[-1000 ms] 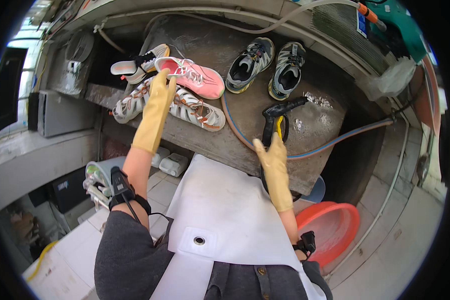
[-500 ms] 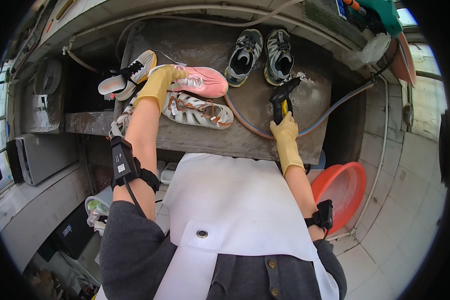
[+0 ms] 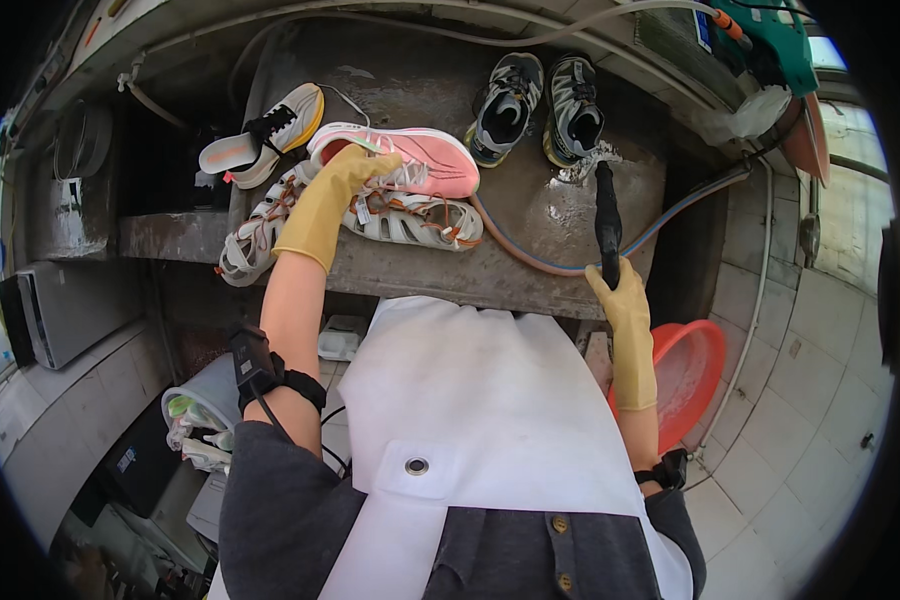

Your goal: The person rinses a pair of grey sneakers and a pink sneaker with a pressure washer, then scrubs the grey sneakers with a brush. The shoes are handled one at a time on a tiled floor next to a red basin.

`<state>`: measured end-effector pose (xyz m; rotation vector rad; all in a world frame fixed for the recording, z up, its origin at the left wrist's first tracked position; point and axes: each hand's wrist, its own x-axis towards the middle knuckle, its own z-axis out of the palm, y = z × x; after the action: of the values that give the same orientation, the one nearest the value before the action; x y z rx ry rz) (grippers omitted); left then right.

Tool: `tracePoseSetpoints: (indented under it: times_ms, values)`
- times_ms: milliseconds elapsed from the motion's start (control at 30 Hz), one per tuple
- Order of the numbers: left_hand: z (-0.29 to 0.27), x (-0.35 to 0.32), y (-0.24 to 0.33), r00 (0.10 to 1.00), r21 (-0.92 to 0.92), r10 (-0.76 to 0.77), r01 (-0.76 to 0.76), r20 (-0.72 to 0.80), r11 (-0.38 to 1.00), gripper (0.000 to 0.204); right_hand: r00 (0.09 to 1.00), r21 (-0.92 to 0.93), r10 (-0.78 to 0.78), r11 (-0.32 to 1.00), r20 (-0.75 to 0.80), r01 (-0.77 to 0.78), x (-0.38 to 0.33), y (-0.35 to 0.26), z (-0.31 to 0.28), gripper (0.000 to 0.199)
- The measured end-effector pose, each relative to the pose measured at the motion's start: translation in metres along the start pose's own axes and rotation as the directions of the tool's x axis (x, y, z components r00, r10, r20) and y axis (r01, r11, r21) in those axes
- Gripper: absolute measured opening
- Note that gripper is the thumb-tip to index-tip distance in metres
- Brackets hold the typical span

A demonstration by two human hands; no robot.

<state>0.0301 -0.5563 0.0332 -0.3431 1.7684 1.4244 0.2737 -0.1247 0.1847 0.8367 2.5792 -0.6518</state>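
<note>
My left hand [image 3: 360, 172], in a yellow rubber glove, grips the pink sneaker [image 3: 438, 160] near its collar and white laces. The sneaker lies with its toe to the right, above a white-and-orange sandal [image 3: 425, 222]. Part of the sandal pair [image 3: 250, 243] shows left of my left forearm. My right hand [image 3: 622, 290], gloved alike, is closed round a black spray gun [image 3: 607, 220]. Its nozzle points away from me toward a wet patch with white foam. A white sneaker with black laces and a yellow sole [image 3: 292, 115] rests at the far left, its orange-labelled insole partly out.
Two grey-black sneakers [image 3: 505, 105] [image 3: 574, 115] stand at the back of the dark stone slab [image 3: 410, 80]. A blue-and-red hose [image 3: 670, 225] curves across its right part. Below right is a red basin [image 3: 692, 380]; a bin with bags [image 3: 200, 405] is low at left.
My right hand has moved right and nearer to me, and the spray gun now points straight away. My left hand has shifted toward the pink sneaker's collar. The whole view has shifted slightly.
</note>
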Motion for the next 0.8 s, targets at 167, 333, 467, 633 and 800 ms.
tracePoseSetpoints:
  times_ms: [167, 333, 467, 633, 800]
  values:
    - [0.026, -0.017, -0.007, 0.983, 0.140, 0.119, -0.100, -0.137, 0.985, 0.071, 0.980, -0.044, -0.174, 0.984, -0.091, 0.171, -0.030, 0.019, -0.009, 0.039]
    - [0.048, -0.070, -0.004, 0.895, 0.063, 0.397, -0.393, -0.203, 0.918, 0.062, 0.950, 0.114, -0.196, 0.967, -0.243, 0.228, -0.064, 0.052, -0.028, 0.027]
    - [0.049, -0.082, 0.005, 0.688, 0.444, 0.725, -0.644, -0.020, 0.623, 0.065, 0.946, 0.479, -0.173, 0.829, -0.273, 0.290, -0.093, 0.095, -0.051, 0.030]
    - [0.121, -0.100, 0.077, 0.753, 0.289, 0.630, -0.656, 0.190, 0.697, 0.058, 0.871, 0.533, -0.270, 0.703, -0.412, 0.470, -0.123, 0.115, -0.100, 0.033]
    - [0.220, -0.084, 0.160, 0.820, 0.412, 0.373, -0.549, 0.434, 0.727, 0.047, 0.906, 0.794, -0.022, 0.474, -0.422, 0.381, -0.167, 0.181, -0.140, 0.032]
